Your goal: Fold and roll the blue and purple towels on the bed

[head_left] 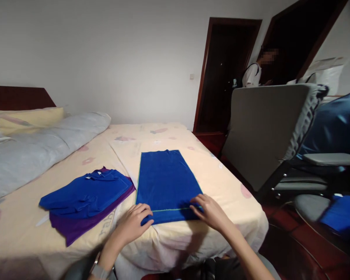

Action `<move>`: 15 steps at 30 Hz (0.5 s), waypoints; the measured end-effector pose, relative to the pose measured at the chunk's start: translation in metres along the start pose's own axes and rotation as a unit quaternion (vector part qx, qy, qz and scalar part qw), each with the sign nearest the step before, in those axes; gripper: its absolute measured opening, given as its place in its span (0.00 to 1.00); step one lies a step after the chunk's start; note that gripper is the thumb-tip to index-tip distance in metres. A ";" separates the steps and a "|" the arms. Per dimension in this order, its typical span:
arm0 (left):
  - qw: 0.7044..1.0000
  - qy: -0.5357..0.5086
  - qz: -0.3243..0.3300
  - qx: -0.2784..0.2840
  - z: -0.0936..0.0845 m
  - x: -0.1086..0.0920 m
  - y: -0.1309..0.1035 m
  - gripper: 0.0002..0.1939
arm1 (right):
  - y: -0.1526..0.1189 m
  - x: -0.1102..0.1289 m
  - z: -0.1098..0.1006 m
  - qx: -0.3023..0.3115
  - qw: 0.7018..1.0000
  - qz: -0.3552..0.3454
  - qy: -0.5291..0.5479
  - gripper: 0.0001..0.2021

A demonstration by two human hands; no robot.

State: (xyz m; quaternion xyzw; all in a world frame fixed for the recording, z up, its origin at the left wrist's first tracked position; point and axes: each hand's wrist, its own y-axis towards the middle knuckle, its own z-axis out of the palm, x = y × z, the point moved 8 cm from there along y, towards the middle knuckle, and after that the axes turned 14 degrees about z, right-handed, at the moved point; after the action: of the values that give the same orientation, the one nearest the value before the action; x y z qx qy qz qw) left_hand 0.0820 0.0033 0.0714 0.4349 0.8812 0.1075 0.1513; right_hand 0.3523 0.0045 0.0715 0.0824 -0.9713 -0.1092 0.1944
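Observation:
A blue towel (167, 175) with green edging lies flat on the bed, its near end turned up in a narrow strip. My left hand (137, 221) is at the near left corner, its fingers and thumb curled round the cloth's edge. At the near right corner, my right hand (208, 210) has its fingers bent over the side of the strip, the thumb on the inner side. To the left of the towel, a blue garment (87, 194) is stacked on a purple garment (72, 229), both loosely folded with white tags showing.
The bed has a yellow patterned sheet (105, 151), a long grey quilt (61, 134) and a pillow (32, 120). On the right stand a grey folding chair (262, 128) and a stool (310, 208) with blue cloth. A person (253, 74) is by the dark door (221, 77).

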 end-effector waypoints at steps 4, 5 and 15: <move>1.000 0.000 0.016 0.012 0.025 -0.001 0.007 0.18 | 0.001 0.036 0.032 0.112 0.989 -0.091 0.036 0.19; 1.000 0.005 0.024 0.017 0.033 0.001 0.004 0.21 | -0.001 0.035 0.040 0.117 0.988 -0.094 0.031 0.23; 0.991 0.083 0.065 0.079 0.053 0.012 -0.025 0.26 | -0.017 0.008 0.056 -0.023 0.992 -0.086 -0.092 0.21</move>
State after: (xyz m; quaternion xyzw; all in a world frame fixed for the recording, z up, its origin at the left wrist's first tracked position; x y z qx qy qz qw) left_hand 0.0757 0.0013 0.0115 0.4912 0.8664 0.0832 0.0355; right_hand 0.3248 -0.0032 0.0197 0.1508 -0.9717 -0.1549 0.0955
